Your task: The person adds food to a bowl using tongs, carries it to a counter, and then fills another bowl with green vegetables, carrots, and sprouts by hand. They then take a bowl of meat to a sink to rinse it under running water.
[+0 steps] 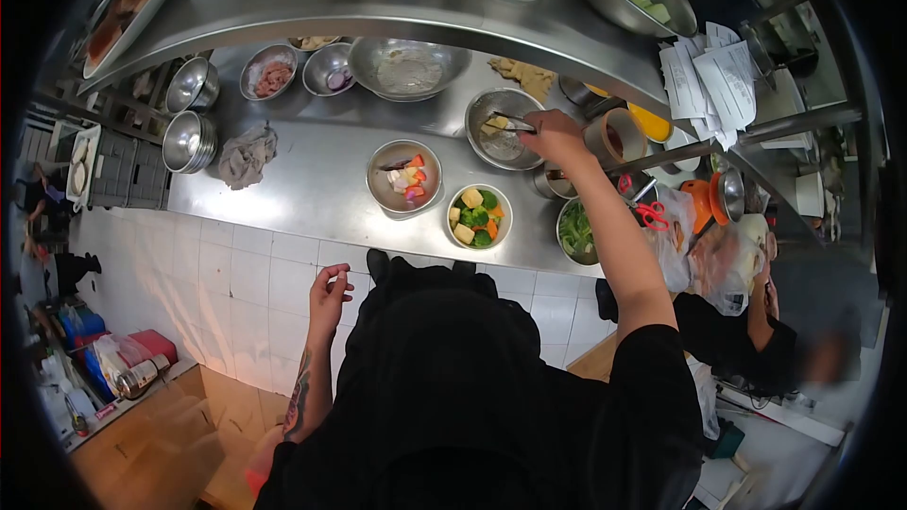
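Note:
My right hand (pixel 554 139) grips a pair of tongs (pixel 512 122). The tongs' tips reach into a steel bowl (pixel 475 144) at pale yellow pieces (pixel 493 124) beside some white powder. In front of that bowl stands a white bowl (pixel 511 224) of broccoli, yellow cubes and orange pieces. To its left, another steel bowl (pixel 376 191) holds red, orange and whitish pieces, with a dark utensil handle at its edge. My left hand (pixel 331 294) hangs in front of the counter, holding nothing, its fingers loosely curled and apart.
A steel shelf (pixel 378 9) crosses above the counter (pixel 312 179). Stacked bowls (pixel 189 144) and a grey cloth (pixel 248 157) lie left. Leafy greens (pixel 577 230), red scissors (pixel 651 215) and plastic bags (pixel 675 246) crowd the right. Another person (pixel 737 331) is at right.

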Motion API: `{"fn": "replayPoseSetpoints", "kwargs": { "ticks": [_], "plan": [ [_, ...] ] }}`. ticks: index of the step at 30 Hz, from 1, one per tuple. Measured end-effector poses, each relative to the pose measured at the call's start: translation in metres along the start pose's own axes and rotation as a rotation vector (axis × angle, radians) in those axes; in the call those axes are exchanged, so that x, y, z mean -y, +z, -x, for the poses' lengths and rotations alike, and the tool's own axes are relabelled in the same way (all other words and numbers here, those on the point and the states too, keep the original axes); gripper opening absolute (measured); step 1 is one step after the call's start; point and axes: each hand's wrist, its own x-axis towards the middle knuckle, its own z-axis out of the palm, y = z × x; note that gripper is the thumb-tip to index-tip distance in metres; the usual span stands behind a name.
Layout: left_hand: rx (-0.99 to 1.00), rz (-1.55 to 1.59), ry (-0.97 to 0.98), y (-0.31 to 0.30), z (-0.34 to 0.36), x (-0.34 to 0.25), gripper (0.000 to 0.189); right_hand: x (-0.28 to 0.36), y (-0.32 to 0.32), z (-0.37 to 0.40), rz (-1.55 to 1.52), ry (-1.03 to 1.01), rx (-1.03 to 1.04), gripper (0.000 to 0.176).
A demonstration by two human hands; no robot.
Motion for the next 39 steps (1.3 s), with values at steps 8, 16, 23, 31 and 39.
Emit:
{"fn": "replayPoseSetpoints", "kwargs": {
  "ticks": [8, 16, 23, 31, 39],
  "plan": [
    [-0.041, 0.03, 0.025, -0.006, 0.005, 0.004, 0.024, -0.002, 0.018, -0.013, -0.06, 0.14, 0.047, 0.04],
    [-0.016, -0.011, 0.033, -0.013, 0.002, 0.001, 0.025, -0.022, 0.04, -0.007, -0.048, 0.025, 0.007, 0.039],
    [-0.033, 0.005, 0.031, -0.014, -0.002, -0.004, 0.026, -0.023, 0.021, 0.063, -0.971, 0.191, 0.113, 0.037],
    [0.062, -0.018, 0.013, 0.004, -0.012, -0.002, 0.026, 0.032, 0.044, 0.144, -0.718, 0.08, 0.16, 0.033],
    [0.077, -0.045, 0.075, 0.009, -0.036, -0.017, 0.024, 0.006, 0.004, 0.109, -0.483, 0.162, -0.092, 0.039]
  ]
}}
